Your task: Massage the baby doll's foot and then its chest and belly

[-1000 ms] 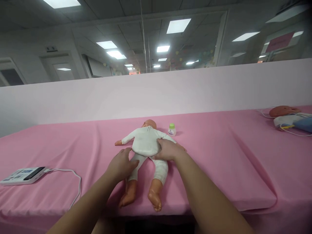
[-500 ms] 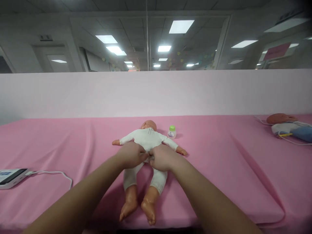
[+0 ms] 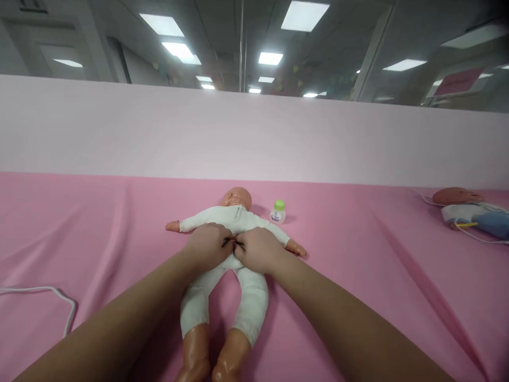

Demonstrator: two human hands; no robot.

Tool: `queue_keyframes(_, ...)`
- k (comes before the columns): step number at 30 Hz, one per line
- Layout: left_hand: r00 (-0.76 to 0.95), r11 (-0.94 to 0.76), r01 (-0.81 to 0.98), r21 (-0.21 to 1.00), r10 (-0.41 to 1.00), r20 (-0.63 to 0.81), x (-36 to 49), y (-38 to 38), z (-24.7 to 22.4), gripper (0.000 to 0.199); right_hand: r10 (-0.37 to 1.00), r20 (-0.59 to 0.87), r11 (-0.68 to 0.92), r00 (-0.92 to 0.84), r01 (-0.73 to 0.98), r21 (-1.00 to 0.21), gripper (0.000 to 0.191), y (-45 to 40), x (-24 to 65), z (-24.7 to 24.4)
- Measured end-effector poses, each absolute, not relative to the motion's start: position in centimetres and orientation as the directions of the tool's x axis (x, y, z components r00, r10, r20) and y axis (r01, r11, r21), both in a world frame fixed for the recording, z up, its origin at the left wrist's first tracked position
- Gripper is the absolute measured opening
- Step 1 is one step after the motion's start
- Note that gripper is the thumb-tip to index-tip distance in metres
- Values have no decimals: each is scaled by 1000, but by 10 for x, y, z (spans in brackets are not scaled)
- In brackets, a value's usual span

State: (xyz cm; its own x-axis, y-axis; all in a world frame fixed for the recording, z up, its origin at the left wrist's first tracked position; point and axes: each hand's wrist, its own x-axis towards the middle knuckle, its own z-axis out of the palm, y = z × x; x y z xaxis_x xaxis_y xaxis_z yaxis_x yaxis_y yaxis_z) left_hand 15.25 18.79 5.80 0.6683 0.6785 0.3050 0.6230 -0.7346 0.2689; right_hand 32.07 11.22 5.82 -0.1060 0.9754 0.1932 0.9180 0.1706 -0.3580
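While the baby doll [image 3: 234,223] in white clothes lies on its back on the pink cloth [image 3: 358,254], the left hand [image 3: 208,245] and right hand [image 3: 258,250] meet on its belly, fingers pinched on the clothes, a small bottle [image 3: 278,211] at two o'clock of its head

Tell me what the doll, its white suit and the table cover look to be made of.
Doll: likely vinyl or plastic, its lower legs smooth and shiny. White suit: soft knit cloth, matte, creased where both hands press it. Table cover: pink fabric, matte, with long folds.
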Motion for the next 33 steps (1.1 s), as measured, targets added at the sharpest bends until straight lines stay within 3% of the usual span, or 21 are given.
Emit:
queue_keyframes(5, 715, -810, 574, 116, 566, 410, 153, 191, 52, 32, 964, 263, 109, 35, 851, -514, 26, 122, 327, 53)
queue_keyframes(8, 697, -810, 584, 50, 532, 481, 154, 191, 44, 44, 926, 376, 174, 0, 887, -427, 24, 126, 329, 51)
queue_keyframes(11, 714, -806, 584, 97, 567, 411, 155, 192, 43, 44, 938, 332, 217, -103, 920, -328, 22, 129, 330, 49)
queue_keyframes(14, 719, -778, 600, 186, 626, 302, 154, 191, 49, 36, 957, 272, 201, -102, 909, -366, 25, 129, 329, 46)
queue_keyframes(16, 717, -776, 596, 207, 630, 299, 152, 190, 50, 35, 939, 330, 230, -99, 893, -387, 27, 129, 328, 44)
queue_keyframes(20, 719, -811, 573, 123, 568, 399, 152, 194, 38, 56, 900, 429, 245, -77, 904, -351, 50, 132, 326, 35)
queue_keyframes(23, 725, -791, 605, 91, 595, 347, 153, 199, 29, 71, 926, 372, 199, -58, 914, -353, 67, 137, 328, 30)
queue_keyframes(27, 749, -778, 612, 141, 628, 212, 153, 203, 36, 70, 952, 289, 214, -98, 888, -406, 64, 140, 332, 28)
queue_keyframes(30, 758, -794, 595, 128, 607, 240, 151, 203, 43, 67, 942, 320, 232, -96, 879, -417, 65, 141, 334, 28)
queue_keyframes(33, 754, -797, 595, 102, 598, 273, 152, 205, 43, 75, 932, 352, 239, -83, 872, -428, 77, 143, 333, 26)
